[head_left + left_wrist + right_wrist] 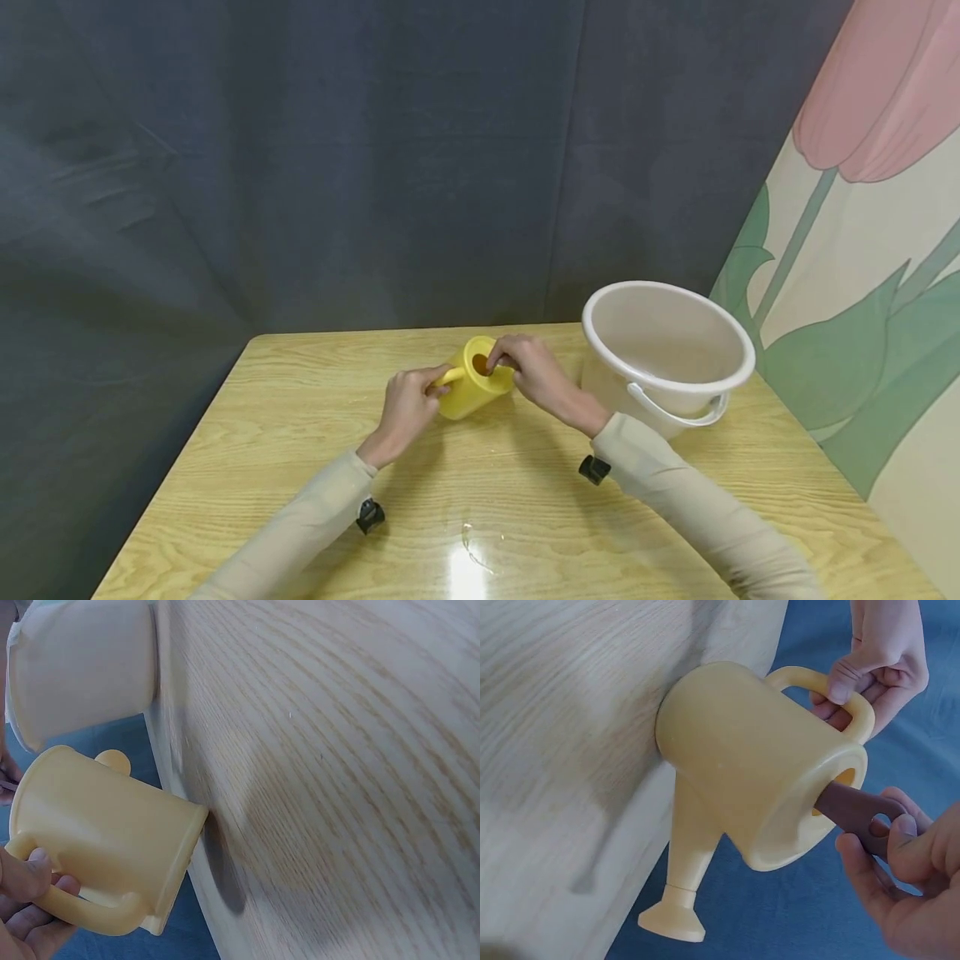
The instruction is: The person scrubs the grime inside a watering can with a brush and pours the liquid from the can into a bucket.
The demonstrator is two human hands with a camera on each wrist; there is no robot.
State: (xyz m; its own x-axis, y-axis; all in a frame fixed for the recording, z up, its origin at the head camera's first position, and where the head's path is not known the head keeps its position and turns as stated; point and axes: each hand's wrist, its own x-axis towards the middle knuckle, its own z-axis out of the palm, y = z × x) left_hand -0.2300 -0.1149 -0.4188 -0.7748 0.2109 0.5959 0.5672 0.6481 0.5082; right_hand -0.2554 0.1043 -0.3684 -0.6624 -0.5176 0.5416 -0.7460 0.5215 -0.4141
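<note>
A yellow watering can (467, 398) is tilted over the table, its round top opening facing up. The lower edge of its base looks close to the wood; whether it touches, I cannot tell. My left hand (408, 408) grips the can's loop handle (101, 916). With thumb and fingers, my right hand (534, 373) pinches a flat brown handle with a hole near its end (855, 814). The far end of that brown piece goes into the can's opening and is hidden inside. The can's spout (682, 862) ends in a flared head, seen in the right wrist view.
A white bucket (667, 385) with its bail hanging down stands right of the can. Wet streaks (472, 550) mark the wooden table (300, 433) near its front. A dark curtain (412, 167) hangs behind, and a wall with painted tulips (862, 350) rises on the right.
</note>
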